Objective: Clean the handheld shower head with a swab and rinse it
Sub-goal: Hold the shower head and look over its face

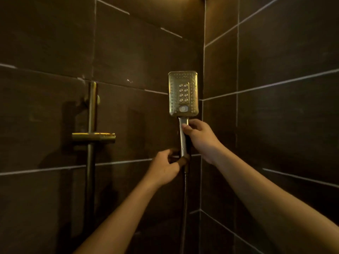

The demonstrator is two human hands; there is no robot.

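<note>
Right hand point(199, 137) grip on shower head point(183, 94)

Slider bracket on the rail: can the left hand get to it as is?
Probably yes, once it lets go. The left hand is curled at the base of the shower head handle, and only bare tile lies between it and the bracket.
</note>
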